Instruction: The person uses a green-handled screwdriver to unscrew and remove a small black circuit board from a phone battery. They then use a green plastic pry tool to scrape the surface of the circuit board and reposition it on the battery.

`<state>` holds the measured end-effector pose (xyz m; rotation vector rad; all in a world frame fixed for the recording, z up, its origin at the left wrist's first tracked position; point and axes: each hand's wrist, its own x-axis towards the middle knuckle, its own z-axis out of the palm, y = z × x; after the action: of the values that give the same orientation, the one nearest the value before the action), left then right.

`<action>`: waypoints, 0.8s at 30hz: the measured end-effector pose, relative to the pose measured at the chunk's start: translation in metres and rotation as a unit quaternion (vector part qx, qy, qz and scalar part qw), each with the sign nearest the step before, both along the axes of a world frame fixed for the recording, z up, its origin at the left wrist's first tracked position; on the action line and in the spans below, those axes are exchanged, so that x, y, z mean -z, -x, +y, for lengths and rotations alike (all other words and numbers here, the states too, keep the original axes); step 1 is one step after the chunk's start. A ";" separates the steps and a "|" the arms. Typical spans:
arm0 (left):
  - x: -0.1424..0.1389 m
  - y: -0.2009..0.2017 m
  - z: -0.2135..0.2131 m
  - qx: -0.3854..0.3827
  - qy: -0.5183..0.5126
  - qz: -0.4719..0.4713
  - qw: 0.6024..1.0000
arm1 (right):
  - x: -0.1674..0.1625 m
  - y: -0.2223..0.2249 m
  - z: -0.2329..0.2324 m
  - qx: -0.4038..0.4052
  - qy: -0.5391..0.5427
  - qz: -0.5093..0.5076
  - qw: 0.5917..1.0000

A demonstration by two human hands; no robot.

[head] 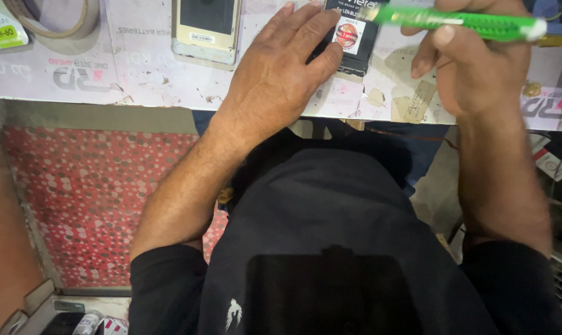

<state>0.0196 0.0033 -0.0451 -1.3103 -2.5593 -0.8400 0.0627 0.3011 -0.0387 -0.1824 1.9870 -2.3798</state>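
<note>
Under the left hand (274,74) lies a black battery (355,34), beside the right hand (473,68).

A flat black battery (354,34) lies face up on the worktop, near its near edge and right of the middle. It is rectangular, with a white label carrying a round red and orange sticker, and its far end runs out of view. Its left side is partly covered.

A bright green pen-shaped tool (461,22) is held just above the battery's far right corner. It lies almost level, running left to right and tilting slightly down to the right, where it ends in a white cap.
</note>
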 end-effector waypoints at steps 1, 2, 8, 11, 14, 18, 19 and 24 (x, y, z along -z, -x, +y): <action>-0.001 0.000 0.000 0.002 0.000 -0.003 1.000 | -0.001 0.000 -0.005 0.004 -0.041 0.038 0.998; -0.001 0.000 -0.002 0.005 0.001 -0.006 1.000 | -0.003 0.000 -0.010 0.011 -0.082 0.076 0.994; -0.004 0.000 -0.001 0.011 -0.014 -0.012 1.000 | -0.028 -0.009 -0.037 -0.037 -0.427 0.289 0.856; -0.004 0.000 -0.001 0.011 -0.015 -0.012 1.000 | -0.033 -0.007 -0.048 -0.034 -0.506 0.331 0.796; -0.004 0.000 -0.002 0.012 -0.016 -0.015 1.000 | -0.032 -0.007 -0.053 -0.032 -0.515 0.327 0.792; -0.003 0.000 -0.002 0.007 -0.022 -0.014 1.000 | -0.029 -0.009 -0.052 -0.034 -0.511 0.324 0.795; -0.003 0.000 -0.002 0.009 -0.024 -0.014 1.000 | -0.029 -0.009 -0.051 -0.036 -0.509 0.323 0.797; -0.003 0.002 -0.003 0.017 -0.028 -0.013 0.999 | -0.029 -0.009 -0.050 -0.037 -0.499 0.321 0.804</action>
<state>0.0176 -0.0002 -0.0421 -1.3375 -2.5204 -0.9338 0.0713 0.2511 -0.0097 -1.0591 3.0969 -0.9525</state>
